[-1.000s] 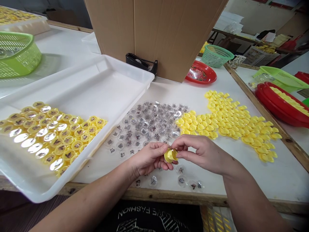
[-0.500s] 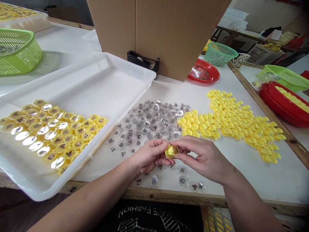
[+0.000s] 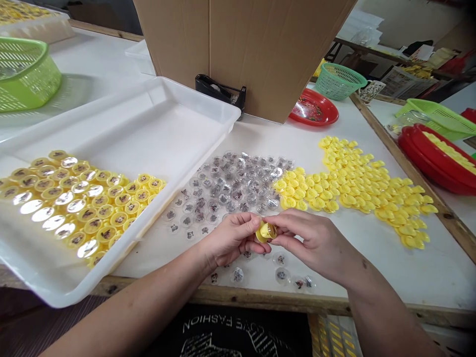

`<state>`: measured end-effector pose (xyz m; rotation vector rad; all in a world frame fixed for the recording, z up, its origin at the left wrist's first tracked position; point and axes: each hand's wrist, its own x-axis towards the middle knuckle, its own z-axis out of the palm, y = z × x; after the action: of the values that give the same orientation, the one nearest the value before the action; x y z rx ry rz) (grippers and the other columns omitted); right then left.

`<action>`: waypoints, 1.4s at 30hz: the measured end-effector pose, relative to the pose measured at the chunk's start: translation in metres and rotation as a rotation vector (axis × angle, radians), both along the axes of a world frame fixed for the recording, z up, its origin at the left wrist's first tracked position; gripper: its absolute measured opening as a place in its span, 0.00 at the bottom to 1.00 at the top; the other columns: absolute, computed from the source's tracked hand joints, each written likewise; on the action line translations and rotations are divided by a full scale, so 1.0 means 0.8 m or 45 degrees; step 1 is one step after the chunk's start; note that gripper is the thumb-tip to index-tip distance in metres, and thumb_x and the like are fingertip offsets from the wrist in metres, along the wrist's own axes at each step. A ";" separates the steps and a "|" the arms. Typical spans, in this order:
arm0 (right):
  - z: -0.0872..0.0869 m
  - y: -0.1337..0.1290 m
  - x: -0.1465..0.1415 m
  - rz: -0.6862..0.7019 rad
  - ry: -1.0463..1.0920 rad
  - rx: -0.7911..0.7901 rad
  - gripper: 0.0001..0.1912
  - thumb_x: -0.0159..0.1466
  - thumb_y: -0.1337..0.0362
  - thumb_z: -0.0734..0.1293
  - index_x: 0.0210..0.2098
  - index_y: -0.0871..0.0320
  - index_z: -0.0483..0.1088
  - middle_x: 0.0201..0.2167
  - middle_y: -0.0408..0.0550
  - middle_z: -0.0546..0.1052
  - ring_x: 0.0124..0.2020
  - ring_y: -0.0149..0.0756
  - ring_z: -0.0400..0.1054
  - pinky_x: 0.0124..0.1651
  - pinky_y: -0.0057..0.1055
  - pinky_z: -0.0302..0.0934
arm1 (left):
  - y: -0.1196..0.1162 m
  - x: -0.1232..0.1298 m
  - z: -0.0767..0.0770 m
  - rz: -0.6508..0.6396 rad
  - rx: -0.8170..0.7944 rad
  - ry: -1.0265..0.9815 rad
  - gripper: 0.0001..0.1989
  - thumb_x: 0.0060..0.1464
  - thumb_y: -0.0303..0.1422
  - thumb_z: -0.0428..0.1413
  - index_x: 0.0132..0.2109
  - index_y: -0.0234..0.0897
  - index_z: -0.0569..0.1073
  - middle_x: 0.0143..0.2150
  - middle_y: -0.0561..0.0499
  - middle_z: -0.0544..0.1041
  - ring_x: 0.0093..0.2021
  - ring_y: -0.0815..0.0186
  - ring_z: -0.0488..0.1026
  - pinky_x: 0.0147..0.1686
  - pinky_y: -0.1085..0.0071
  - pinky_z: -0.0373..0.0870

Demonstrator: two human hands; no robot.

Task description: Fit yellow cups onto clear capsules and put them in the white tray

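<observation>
Between my two hands is a small yellow plastic piece (image 3: 265, 231) with a shiny round face turned to the right. My left hand (image 3: 234, 238) pinches it from the left with thumb and fingers. From the right, the thumb and fingertips of my right hand (image 3: 312, 243) press on its shiny side. Many clear round discs with printed animal pictures (image 3: 234, 186) lie on the table just beyond my hands, and several more lie below them. A spread of loose yellow plastic pieces (image 3: 353, 191) is to the right.
A white tray (image 3: 193, 106) at the left holds rows of yellow pieces with printed round tops (image 3: 100, 213). Behind stand a cardboard box (image 3: 241, 54) and a black tape dispenser (image 3: 219, 94). A red plate (image 3: 316, 111), green baskets (image 3: 340, 82) and red trays (image 3: 427, 158) are farther right.
Both hands keep hold of the yellow piece at nearly the same place; it is turned very slightly. The view has shifted a little.
</observation>
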<state>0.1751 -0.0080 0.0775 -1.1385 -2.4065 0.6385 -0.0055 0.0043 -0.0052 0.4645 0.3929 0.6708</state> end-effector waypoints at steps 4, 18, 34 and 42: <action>0.000 -0.002 0.000 -0.020 0.046 -0.027 0.17 0.62 0.76 0.64 0.48 0.57 0.70 0.37 0.46 0.75 0.36 0.35 0.67 0.37 0.32 0.62 | 0.000 0.000 0.000 -0.007 0.014 -0.011 0.12 0.55 0.35 0.59 0.38 0.27 0.73 0.31 0.42 0.76 0.29 0.65 0.76 0.27 0.80 0.74; -0.005 0.000 0.004 -0.172 0.113 -0.232 0.09 0.61 0.68 0.68 0.42 0.56 0.74 0.30 0.43 0.74 0.27 0.31 0.65 0.27 0.30 0.58 | 0.000 0.002 0.001 -0.006 -0.025 -0.030 0.12 0.55 0.34 0.59 0.41 0.28 0.73 0.31 0.42 0.76 0.29 0.64 0.77 0.27 0.79 0.75; 0.001 -0.008 -0.005 -0.035 -0.059 0.061 0.15 0.61 0.78 0.65 0.47 0.61 0.70 0.38 0.48 0.72 0.37 0.33 0.66 0.37 0.30 0.61 | 0.001 0.000 0.004 -0.007 0.029 0.061 0.13 0.55 0.35 0.60 0.38 0.26 0.73 0.30 0.43 0.76 0.28 0.66 0.76 0.27 0.81 0.74; -0.004 -0.013 -0.008 -0.019 -0.056 0.070 0.14 0.63 0.77 0.64 0.47 0.62 0.69 0.37 0.50 0.71 0.38 0.36 0.67 0.38 0.31 0.64 | -0.003 -0.002 0.005 0.021 0.022 0.097 0.15 0.52 0.36 0.62 0.38 0.26 0.72 0.29 0.42 0.76 0.27 0.65 0.76 0.25 0.79 0.74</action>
<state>0.1684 -0.0185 0.0742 -1.1586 -2.4345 0.5440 -0.0068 0.0022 -0.0011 0.5048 0.4637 0.6746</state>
